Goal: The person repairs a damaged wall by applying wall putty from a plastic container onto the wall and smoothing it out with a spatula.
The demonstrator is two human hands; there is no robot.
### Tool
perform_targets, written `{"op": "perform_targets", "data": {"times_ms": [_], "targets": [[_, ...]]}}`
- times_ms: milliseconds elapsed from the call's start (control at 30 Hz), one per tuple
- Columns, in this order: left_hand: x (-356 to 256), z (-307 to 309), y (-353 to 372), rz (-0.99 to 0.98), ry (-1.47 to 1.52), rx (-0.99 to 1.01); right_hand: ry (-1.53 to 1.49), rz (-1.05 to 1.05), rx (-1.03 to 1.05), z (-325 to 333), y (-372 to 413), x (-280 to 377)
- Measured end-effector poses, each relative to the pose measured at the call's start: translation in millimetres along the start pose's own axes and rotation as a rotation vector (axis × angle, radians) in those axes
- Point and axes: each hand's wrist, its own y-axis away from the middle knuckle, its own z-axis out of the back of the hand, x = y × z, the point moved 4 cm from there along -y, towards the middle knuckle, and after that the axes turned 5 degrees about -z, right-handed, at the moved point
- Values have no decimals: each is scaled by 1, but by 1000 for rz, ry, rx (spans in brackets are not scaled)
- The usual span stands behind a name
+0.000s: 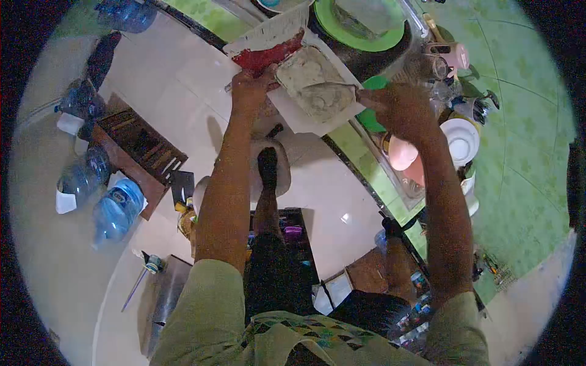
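My left hand (253, 88) grips the near-left edge of a white rectangular container (314, 125), its fingers beside a red panel (268, 55). A pale raised flap (268, 35) stands behind that panel. Inside the container is a greyish-beige, uneven mass (305, 70). My right hand (397, 107) is closed around the handle of a spoon (329, 96), whose bowl lies on the mass. The palm hides most of the handle. Just behind the container sits a bright green basin (360, 43).
On the green tiled counter (525, 122) at right are a white plate (459, 141), a pink mug (455, 55) and glasses. Floor items at left include a brown wooden rack (131, 158) and a blue water bottle (119, 210). A dark stand with coloured things (293, 232) is below.
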Motion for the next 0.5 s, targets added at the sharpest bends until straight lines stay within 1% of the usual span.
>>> {"op": "perform_targets", "data": {"times_ms": [33,100,133,200,233,267,300,333,367,400,433,467,500], "targets": [[-2,-1,1,-2,3,-1,3,0,-1,-4,8,5],[-5,-2,0,17,-61,22,-366,-82,-22,-9,34,16],[-5,-1,-1,13,-62,20,-366,-79,-25,-14,44,22],[-3,0,-3,61,-132,12,-517,-115,-72,-18,59,30],[-2,0,-3,56,-135,8,-613,-169,8,-15,64,32],[-2,-1,-3,26,-70,-9,-614,-165,4,-15,62,32],[1,0,-3,-1,-5,-24,-723,-201,63,-19,62,31],[4,2,-4,-1,-7,-22,-832,-239,125,-21,63,31],[8,4,-5,48,-118,-2,-899,-253,118,-22,57,33],[13,4,-6,97,-227,18,-897,-258,118,-35,49,35],[11,1,-5,97,-223,19,-1016,-254,83,-57,37,39],[6,-2,-3,65,-91,-13,-1136,-250,50,-69,27,41],[3,-4,-1,34,42,-45,-992,-261,182,-65,18,43]]}}
